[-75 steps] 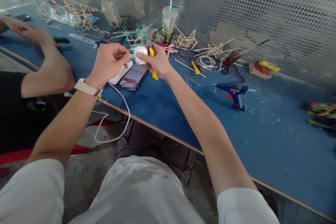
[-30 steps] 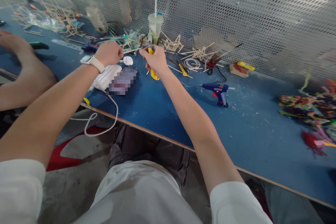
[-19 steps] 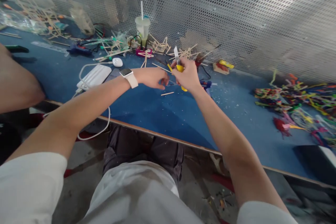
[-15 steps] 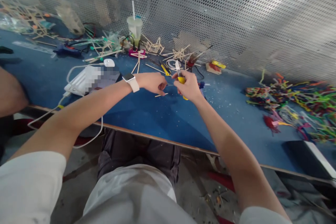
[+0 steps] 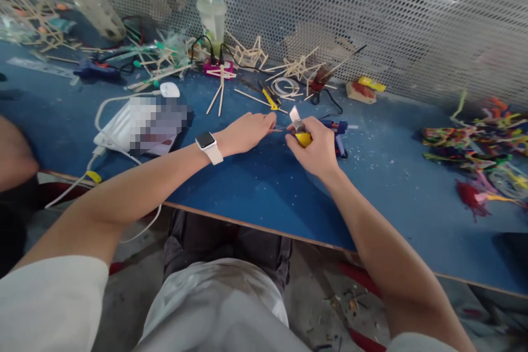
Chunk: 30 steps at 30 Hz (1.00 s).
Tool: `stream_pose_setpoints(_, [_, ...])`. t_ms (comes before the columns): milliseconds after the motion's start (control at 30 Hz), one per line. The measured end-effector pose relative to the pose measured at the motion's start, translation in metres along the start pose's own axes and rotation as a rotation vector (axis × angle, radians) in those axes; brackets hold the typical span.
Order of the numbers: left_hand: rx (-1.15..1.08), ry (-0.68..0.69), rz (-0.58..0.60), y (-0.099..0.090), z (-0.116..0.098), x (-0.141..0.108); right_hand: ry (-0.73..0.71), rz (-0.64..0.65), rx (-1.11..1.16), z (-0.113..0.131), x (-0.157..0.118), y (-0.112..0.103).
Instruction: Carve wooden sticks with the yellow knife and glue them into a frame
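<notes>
My right hand (image 5: pixel 315 148) is wrapped round a yellow cutter knife (image 5: pixel 304 138), its broad blade pointing up and away from me. Facing it, my left hand (image 5: pixel 249 132) pinches a short thin wooden stick (image 5: pixel 280 130), which spans the small gap between both hands. I cannot tell whether the stick touches my right fingers. A blue glue gun (image 5: pixel 340 128) lies just behind my right hand, partly hidden by it. Beyond my left fingertips, a second yellow and black cutter (image 5: pixel 270 96) rests on the blue table (image 5: pixel 247 187).
Stick structures (image 5: pixel 250 55), a drink cup with a straw (image 5: pixel 212 19) and a pink power socket (image 5: pixel 211 68) stand along the perforated metal wall (image 5: pixel 371 16). At left lies a white power bank (image 5: pixel 124 126) with a cable; at right, colourful pipe cleaners (image 5: pixel 490 137). Another person's arm (image 5: pixel 16 146) shows far left.
The short stick that lay on the table below my left hand no longer shows there. My left fingers are now closed on a stick. The view has shifted slightly, and the knife stays in my right hand.
</notes>
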<state>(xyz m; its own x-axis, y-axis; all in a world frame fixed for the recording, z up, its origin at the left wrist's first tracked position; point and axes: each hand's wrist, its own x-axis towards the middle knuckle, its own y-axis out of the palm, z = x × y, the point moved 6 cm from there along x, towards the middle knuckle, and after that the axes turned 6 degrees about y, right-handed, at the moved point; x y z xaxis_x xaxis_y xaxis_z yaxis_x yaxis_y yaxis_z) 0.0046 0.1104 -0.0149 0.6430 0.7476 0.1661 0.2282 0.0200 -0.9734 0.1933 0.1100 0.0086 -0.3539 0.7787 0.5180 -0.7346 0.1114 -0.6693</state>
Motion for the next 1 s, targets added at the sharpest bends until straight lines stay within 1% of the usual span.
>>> stream_pose_setpoints(67, [-0.126, -0.055, -0.068, -0.003, 0.004, 0.001, 0.004, 0.000, 0.003, 0.001, -0.001, 0.000])
stream_pose_setpoints(133, [-0.260, -0.070, -0.184, -0.006, 0.005, 0.003, 0.001, -0.002, 0.014, 0.001, -0.001, 0.001])
stream_pose_setpoints(233, [-0.469, -0.039, -0.344, -0.009, 0.000, 0.002, 0.007, -0.008, 0.039, 0.000, -0.001, 0.003])
stream_pose_setpoints(300, [-0.589, -0.012, -0.394, -0.008, -0.006, 0.002, 0.022, 0.001, 0.051, -0.002, -0.001, 0.004])
stream_pose_setpoints(367, [-0.657, 0.016, -0.401, -0.007, -0.014, 0.001, 0.040, 0.015, 0.055, -0.003, -0.001, 0.005])
stream_pose_setpoints(467, [-0.670, 0.041, -0.392, -0.005, -0.020, 0.001, 0.049, 0.023, 0.063, -0.001, -0.003, 0.006])
stream_pose_setpoints(533, [-0.660, 0.053, -0.381, -0.004, -0.021, 0.001, 0.065, -0.016, 0.087, 0.001, -0.005, 0.003])
stream_pose_setpoints(633, [-0.659, 0.099, -0.339, -0.003, -0.022, 0.001, 0.121, -0.115, 0.137, 0.004, -0.008, -0.003])
stream_pose_setpoints(733, [-0.707, 0.154, -0.301, -0.006, -0.025, -0.001, 0.124, -0.173, 0.146, 0.008, -0.008, -0.007])
stream_pose_setpoints(833, [-0.726, 0.166, -0.324, -0.012, -0.026, -0.004, 0.119, -0.202, 0.131, 0.009, -0.007, -0.009])
stream_pose_setpoints(1000, [-0.656, 0.141, -0.356, -0.017, -0.024, -0.004, 0.077, -0.177, 0.140, 0.013, -0.005, -0.009])
